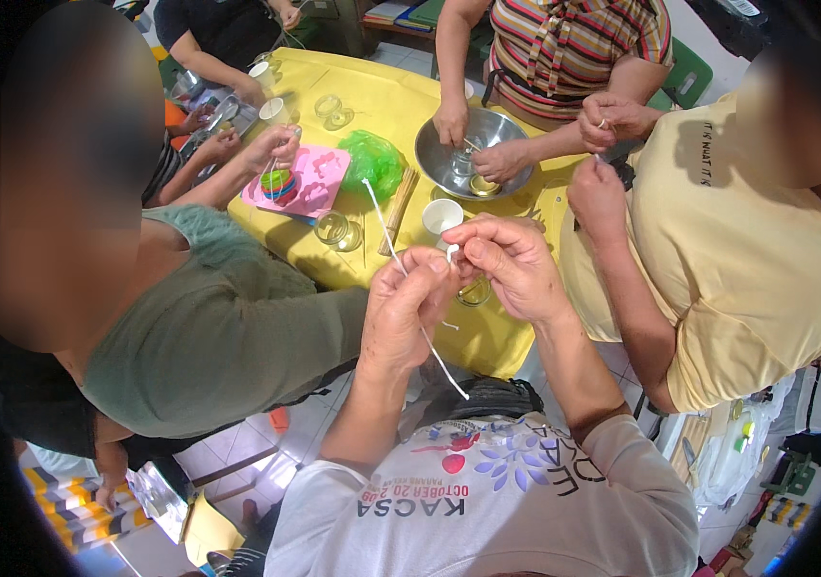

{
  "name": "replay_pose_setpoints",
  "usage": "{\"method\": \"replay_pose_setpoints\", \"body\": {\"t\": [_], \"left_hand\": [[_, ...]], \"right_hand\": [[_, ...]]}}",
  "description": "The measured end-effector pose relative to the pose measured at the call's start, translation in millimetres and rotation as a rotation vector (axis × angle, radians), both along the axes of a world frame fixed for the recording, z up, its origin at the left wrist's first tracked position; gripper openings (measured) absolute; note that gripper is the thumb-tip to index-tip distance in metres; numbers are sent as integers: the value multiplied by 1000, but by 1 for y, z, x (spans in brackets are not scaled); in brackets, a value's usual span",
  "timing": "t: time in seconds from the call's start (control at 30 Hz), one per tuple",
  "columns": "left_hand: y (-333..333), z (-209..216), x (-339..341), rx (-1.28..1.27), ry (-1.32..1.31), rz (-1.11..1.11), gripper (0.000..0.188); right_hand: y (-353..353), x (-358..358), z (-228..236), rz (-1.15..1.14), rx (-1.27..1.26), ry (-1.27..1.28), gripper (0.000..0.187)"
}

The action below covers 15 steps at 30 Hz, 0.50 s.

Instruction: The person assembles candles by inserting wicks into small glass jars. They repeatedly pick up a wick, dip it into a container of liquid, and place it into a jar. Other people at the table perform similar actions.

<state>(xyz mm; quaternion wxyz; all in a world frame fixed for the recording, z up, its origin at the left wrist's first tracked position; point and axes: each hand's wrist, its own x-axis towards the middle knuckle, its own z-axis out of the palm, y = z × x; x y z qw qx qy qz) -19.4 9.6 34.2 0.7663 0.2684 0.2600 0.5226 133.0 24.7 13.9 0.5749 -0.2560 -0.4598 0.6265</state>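
Pinching a white wick (401, 260) in our left hand (401, 313) | right hand (511, 264) grips its small white tip (452, 252) | yellow table (487, 332) near edge below.

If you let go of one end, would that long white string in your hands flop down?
Probably only a little. The thin white wick string runs nearly straight past the left hand, so it looks fairly stiff. It seems very light, pinched by fingertips only, near the right hand.

Counter (401, 96) draped in yellow cloth; pale tiled floor (266, 452) beneath; green chair (684, 72) at far side.
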Motion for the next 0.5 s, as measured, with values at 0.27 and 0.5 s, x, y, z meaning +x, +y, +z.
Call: {"method": "replay_pose_setpoints", "body": {"t": [0.27, 0.5], "left_hand": [[-2, 0, -9, -40, 40, -152, 8], [-7, 2, 5, 58, 236, 10, 8]], "right_hand": [[0, 4, -6, 71, 51, 26, 15], [-1, 9, -5, 18, 61, -26, 11]]}}
